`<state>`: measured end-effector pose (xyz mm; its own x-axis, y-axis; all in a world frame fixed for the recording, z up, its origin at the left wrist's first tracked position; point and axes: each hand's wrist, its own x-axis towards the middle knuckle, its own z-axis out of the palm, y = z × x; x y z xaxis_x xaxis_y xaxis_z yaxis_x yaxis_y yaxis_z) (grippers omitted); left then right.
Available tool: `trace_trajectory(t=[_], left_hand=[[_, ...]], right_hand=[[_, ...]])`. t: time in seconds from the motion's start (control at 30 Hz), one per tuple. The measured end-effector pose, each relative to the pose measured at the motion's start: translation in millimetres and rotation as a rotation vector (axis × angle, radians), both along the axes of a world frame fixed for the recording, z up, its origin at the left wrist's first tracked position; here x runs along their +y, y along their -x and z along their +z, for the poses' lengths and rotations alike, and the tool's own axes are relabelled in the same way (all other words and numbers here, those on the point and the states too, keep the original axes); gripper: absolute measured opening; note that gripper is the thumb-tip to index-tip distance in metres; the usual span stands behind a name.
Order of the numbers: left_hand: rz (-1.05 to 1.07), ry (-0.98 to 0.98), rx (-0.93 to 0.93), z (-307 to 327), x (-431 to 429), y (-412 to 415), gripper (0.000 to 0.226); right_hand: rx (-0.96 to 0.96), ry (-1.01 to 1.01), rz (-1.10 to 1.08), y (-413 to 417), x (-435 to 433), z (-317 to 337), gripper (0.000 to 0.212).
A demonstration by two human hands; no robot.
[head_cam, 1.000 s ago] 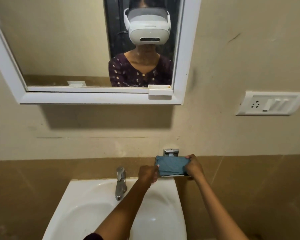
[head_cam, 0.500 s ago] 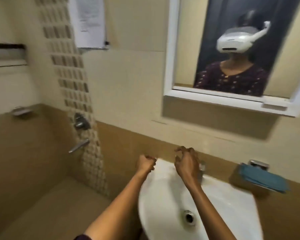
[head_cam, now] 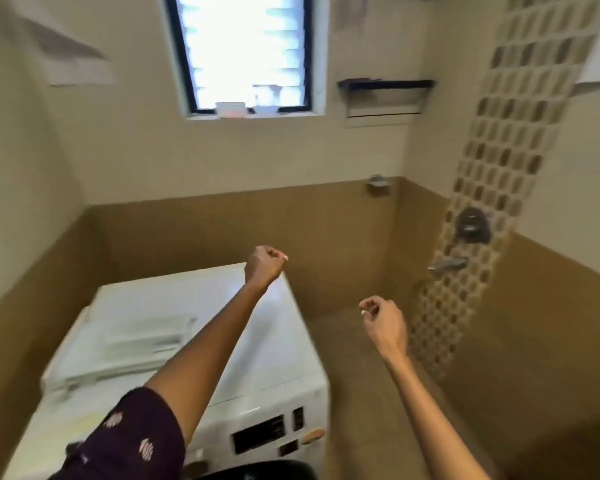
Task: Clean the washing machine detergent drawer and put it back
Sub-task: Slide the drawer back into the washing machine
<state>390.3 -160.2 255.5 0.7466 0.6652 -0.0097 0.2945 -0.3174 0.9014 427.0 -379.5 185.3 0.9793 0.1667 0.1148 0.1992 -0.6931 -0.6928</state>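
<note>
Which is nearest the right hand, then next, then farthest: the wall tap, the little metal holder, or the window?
1. Wall tap, just right of the right hand.
2. Metal holder, higher, back wall.
3. Window, top, back wall.

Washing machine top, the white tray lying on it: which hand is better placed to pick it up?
Left, probably. The left hand and its forearm are over the top of the washing machine, near the white tray; the right hand hangs over the floor beside the machine. Neither holds anything.
</note>
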Motion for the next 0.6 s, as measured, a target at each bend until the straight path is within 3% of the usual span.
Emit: trace_trajectory(t=[0.13,0.33,0.47,0.6], left_hand=[[0.192,-0.044,0.014,-3,111,77,0.008],[0.465,-0.040,0.081,-31,231,163,0.006],[0.569,0.009,0.116,-49,279,198,0.009],[0.613,0.010,0.189,-68,320,214,0.008]], right_hand=[[0.064,-0.048,0.203,45,113,-6,0.023],[0.386,-0.061,0.360,103,238,-39,0.018],[0.646,0.061,0.426,124,292,-78,0.045],[0.966,-0.073,0.405,135,327,-105,0.052]])
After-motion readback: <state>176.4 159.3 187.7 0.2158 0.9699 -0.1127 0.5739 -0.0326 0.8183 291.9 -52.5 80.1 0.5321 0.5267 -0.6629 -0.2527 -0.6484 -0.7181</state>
